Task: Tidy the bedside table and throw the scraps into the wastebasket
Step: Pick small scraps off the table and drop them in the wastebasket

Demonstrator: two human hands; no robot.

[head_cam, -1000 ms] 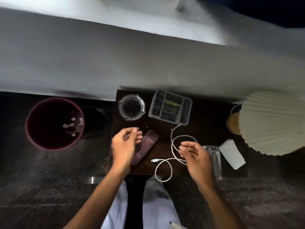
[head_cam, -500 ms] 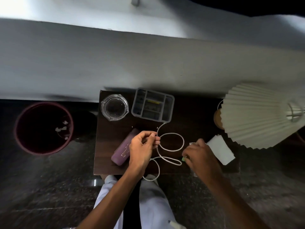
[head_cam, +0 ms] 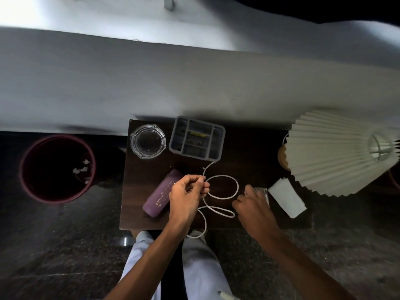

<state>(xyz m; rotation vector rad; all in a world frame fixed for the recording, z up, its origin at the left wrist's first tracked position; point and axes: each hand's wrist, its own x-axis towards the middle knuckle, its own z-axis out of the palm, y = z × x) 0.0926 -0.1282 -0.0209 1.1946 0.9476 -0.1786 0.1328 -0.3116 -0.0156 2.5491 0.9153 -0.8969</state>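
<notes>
White scraps lie in the wastebasket (head_cam: 32, 169); left hand (head_cam: 186, 197) pinches cable (head_cam: 223, 187), right hand (head_cam: 253, 207) unclear.

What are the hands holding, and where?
The left hand pinches the white cable where its loop crosses. What the right hand grips cannot be told.

Both forearms are bare to the bottom edge of the view, no sleeves showing. The left hand (head_cam: 187, 197) and right hand (head_cam: 252, 207) carry no visible rings or watch. Pale, perhaps light blue, loose trousers (head_cam: 201, 271) cover both legs.
</notes>
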